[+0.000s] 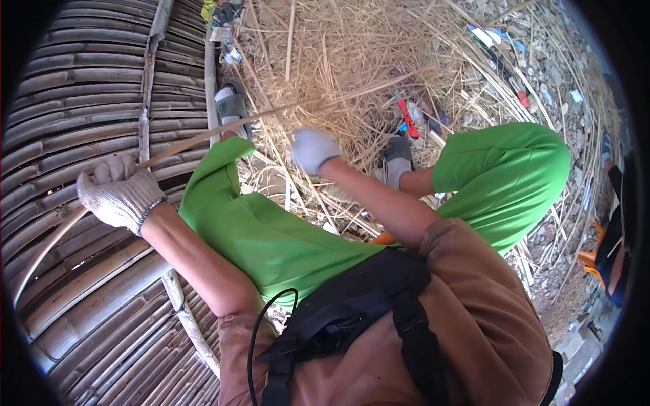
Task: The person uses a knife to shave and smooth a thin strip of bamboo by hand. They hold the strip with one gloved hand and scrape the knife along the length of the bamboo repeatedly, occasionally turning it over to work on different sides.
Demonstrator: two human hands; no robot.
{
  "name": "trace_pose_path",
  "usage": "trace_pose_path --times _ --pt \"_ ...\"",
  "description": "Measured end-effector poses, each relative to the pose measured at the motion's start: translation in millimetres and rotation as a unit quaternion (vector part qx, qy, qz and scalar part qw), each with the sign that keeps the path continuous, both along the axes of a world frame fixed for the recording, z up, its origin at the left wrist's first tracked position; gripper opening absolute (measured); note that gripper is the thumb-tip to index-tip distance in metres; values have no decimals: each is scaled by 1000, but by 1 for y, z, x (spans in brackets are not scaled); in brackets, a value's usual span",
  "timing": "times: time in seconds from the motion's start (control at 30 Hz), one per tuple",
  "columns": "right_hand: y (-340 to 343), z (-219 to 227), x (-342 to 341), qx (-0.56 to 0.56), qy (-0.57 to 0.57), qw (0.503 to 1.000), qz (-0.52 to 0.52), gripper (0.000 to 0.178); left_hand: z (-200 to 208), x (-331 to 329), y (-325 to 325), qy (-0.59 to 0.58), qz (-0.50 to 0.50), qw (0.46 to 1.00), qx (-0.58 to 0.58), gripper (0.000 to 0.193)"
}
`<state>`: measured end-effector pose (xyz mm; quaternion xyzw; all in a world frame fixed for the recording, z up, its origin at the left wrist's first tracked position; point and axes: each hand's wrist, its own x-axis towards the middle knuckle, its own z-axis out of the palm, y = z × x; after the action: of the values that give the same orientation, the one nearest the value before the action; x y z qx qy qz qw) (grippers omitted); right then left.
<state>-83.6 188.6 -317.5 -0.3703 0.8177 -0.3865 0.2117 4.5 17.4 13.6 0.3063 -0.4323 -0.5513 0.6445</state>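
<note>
Handling of a long strip (186, 144) seems in hand, left hand (120, 191) gripping it (right hand (314, 151) blurred, grip impossible to tell), next likely needing a steady hold.

And here you are in a plain brown cloth top (497, 304) with loose short sleeves, the right sleeve (467, 254) creased and hemmed. Across your front sits a soft black fabric pouch (365, 291), with a broad black webbing strap (414, 331) running down from it, and there's a thin black cable (252, 355) looping at your left! Now the bright green, loose-cut cloth trousers (271, 227), seamed down the right leg. Your left hand (118, 193) sports an off-white knitted glove with a dark-edged cuff (150, 215); your right hand (313, 151) wears a pale glove, blurred. Below, dark grey footwear (233, 105) with lighter patches.
</note>
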Motion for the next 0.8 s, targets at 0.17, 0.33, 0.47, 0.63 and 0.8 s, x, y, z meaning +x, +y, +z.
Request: trace_pose_path --times 0.17,0.33,0.47,0.63,0.8 --pt "11 -33 -52 257 103 926 256 38 -6 10 -15 -14 7 1000 -9 42" --pt "-17 84 -2 74 -95 988 93 33 -2 13 -13 -19 54 998 4 49" --pt "23 -58 -21 115 44 989 78 34 -5 10 -24 -13 26 999 31 46" --pt "29 -38 -45 264 16 944 198 34 -1 10 -15 4 18 1000 -6 44" --pt "5 50 -10 148 -131 978 64 39 -2 26 -17 -5 10 1000 -18 44"
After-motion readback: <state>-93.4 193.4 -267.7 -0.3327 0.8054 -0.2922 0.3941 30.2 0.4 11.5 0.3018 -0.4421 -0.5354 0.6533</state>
